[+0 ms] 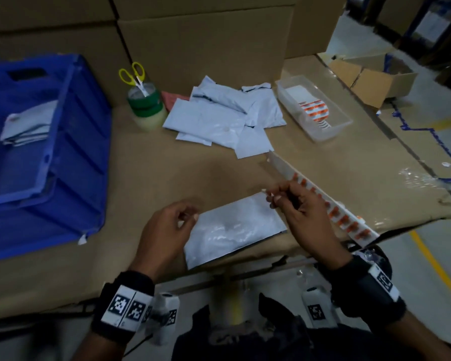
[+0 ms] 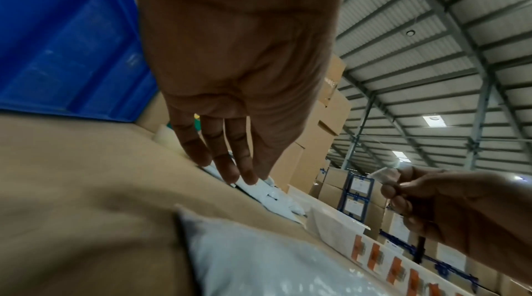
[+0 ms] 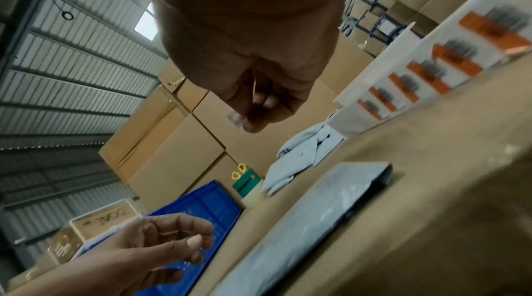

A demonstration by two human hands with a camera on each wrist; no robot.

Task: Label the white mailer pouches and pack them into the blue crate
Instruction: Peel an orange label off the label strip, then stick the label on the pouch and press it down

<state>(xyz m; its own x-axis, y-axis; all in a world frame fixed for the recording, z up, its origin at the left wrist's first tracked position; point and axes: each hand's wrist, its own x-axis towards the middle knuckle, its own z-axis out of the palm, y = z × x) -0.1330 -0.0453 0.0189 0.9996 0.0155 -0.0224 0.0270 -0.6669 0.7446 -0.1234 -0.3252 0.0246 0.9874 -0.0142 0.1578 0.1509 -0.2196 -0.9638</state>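
A flat white plastic mailer pouch [image 1: 235, 230] lay on the brown cardboard table top [image 1: 167, 173], right at the near edge and between the two hands. The right hand [image 1: 301, 212] was lifted just above the pouch's far right corner, and its curled fingers and thumb pinched a small clear sticker [image 2: 384, 175]. The sticker was thin and see-through, so any print on it was too hard to make out. The left hand [image 1: 164, 230] was over the pouch's left edge with its fingers bent loosely and nothing in them; whether it touched the pouch could not be told. A long white strip of orange labels [image 1: 341, 212] ran along the table by the right hand, and that hand covered part of it. Farther back lay a loose pile of white mailer pouches [image 1: 227, 118], one on top of another, so they could not be counted. The big blue plastic crate [image 1: 63, 142] sat on the left, cut off at the picture's edge, with a small stack of folded white pouches [image 1: 28, 126] inside. A round jar with a green lid [image 1: 145, 105] held yellow-handled scissors [image 1: 134, 74], blades hidden inside. A clear plastic tray [image 1: 313, 108] held more orange labels, all blurry. Tall brown cardboard boxes [image 1: 206, 45] stood behind.
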